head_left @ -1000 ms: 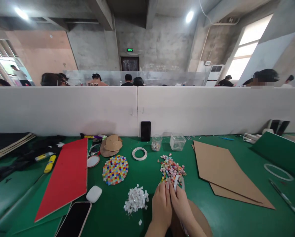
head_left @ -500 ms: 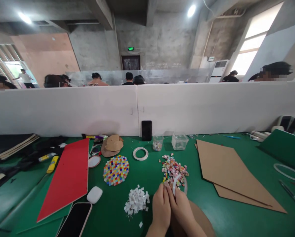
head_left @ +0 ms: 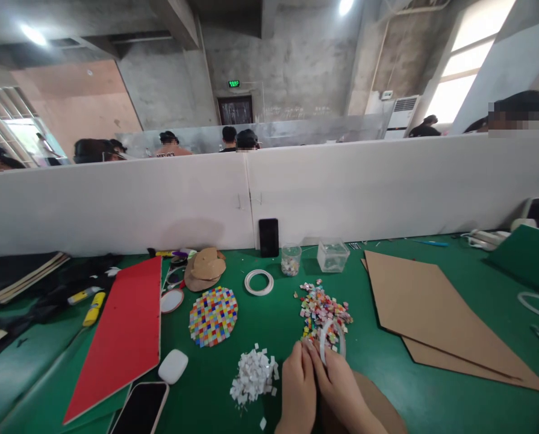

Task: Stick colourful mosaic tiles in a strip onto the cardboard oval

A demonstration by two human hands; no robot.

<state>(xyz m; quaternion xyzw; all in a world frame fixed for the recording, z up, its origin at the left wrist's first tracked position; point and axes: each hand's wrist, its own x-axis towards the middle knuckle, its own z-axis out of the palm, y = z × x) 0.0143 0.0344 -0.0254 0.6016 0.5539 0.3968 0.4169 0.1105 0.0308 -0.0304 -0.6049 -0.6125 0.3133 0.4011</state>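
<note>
My left hand and right hand press together at the fingertips; what they pinch there I cannot tell. My right hand also grips a white ring, rising above its knuckles before the coloured tiles; white tiles lie left, round-edged brown cardboard below my wrists

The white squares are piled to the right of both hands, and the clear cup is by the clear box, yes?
Not quite: the head view shows the white squares piled to the left of the left hand and right hand. The clear cup is indeed by the clear box.
</note>
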